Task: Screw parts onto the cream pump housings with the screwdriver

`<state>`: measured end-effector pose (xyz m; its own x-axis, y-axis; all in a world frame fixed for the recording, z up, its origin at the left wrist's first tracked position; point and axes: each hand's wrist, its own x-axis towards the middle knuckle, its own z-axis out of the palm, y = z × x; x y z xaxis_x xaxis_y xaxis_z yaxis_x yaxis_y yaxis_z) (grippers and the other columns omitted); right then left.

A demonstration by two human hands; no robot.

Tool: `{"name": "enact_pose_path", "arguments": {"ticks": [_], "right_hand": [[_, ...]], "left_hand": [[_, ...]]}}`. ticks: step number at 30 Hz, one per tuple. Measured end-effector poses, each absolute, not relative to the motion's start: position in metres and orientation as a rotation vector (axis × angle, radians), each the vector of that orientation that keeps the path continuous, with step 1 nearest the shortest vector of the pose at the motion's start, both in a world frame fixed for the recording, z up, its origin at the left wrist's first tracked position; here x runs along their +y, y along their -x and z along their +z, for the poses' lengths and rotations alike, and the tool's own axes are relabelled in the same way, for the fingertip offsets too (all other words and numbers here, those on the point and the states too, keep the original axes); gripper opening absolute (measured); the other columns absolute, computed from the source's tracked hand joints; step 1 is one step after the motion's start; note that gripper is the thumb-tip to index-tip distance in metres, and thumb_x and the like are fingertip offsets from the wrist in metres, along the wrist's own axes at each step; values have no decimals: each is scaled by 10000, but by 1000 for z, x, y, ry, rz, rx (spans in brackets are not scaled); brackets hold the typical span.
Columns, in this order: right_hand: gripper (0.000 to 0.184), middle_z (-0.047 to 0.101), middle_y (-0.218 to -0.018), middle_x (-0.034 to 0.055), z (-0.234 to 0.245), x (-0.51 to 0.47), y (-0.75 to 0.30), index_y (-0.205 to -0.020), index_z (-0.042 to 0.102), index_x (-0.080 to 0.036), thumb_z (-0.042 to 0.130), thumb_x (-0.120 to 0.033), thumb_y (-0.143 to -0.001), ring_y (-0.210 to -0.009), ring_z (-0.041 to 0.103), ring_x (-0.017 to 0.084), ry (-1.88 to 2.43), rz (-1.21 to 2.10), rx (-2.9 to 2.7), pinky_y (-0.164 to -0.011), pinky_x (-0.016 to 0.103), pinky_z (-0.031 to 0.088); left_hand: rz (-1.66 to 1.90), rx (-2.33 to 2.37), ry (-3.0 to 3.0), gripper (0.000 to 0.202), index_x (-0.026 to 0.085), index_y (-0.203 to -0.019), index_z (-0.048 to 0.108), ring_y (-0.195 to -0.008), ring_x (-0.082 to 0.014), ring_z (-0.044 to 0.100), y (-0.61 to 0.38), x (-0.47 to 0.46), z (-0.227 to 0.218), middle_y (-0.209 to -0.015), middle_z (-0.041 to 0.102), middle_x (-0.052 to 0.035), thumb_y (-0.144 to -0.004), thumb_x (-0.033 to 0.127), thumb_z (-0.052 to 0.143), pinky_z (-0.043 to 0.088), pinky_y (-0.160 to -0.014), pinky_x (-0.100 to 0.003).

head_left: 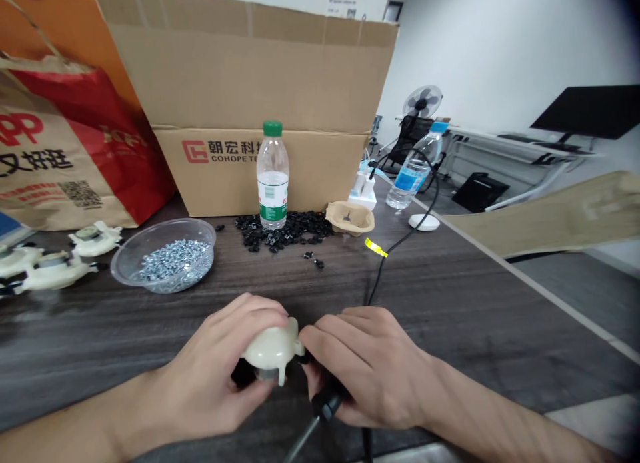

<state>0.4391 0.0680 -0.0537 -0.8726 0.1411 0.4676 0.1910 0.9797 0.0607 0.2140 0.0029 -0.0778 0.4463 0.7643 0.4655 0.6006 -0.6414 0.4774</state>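
From over here I see a cream part, dark streaky woodgrain on the table, silvery screws, black bits, a green bottle cap and a red-and-tan bag.

The cream housing looks like smooth, glossy plastic; the black-handled tool has a shiny metal shank. Bright metal screws lie in a clear, smooth plastic bowl. The cardboard box is matt, the shopping bag paper, the green-capped bottle transparent plastic. The desk shows dark wood grain.
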Motion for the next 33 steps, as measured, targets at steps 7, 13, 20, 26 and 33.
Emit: {"name": "enact_pose_path", "arguments": {"ticks": [7,13,20,26,33], "right_hand": [[237,621,-726,1,-52,66,-436,-994,598,-163,424,-242,-854,-545,531,170,227,19,-2678,-481,323,420],[278,650,-790,24,-58,61,-432,-1010,588,-146,383,-284,-884,-582,560,161,203,269,-2714,-514,303,444],[275,659,-830,13,-61,59,-433,-1060,553,-174,488,-238,-801,-636,594,163,244,424,-2702,-592,299,475],[284,650,-832,-38,-59,61,-431,-1037,553,-245,554,-157,-767,-665,622,126,346,557,-2623,-588,260,458],[304,675,-805,-20,-68,62,-434,-1053,556,-263,533,-143,-774,-657,639,149,351,489,-2523,-560,279,458]], "left_hand": [[949,1129,-2462,491,222,-1215,395,-1015,-241,563,-216,-2,-68,-1153,561,-95,-801,266,658,498,-829,-336],[789,1018,-2296,56,195,-948,509,-851,-193,518,-217,1,-71,-923,546,-52,-909,236,508,442,-770,-329],[807,950,-2308,85,195,-962,477,-866,-191,508,-215,0,-74,-946,537,-52,-883,198,507,427,-788,-323],[900,943,-2235,38,202,-929,457,-832,-169,503,-213,-1,-77,-930,535,-36,-907,195,488,410,-762,-299],[979,942,-2217,25,197,-888,480,-783,-155,499,-215,0,-78,-869,528,-26,-911,193,475,390,-710,-290]]}}
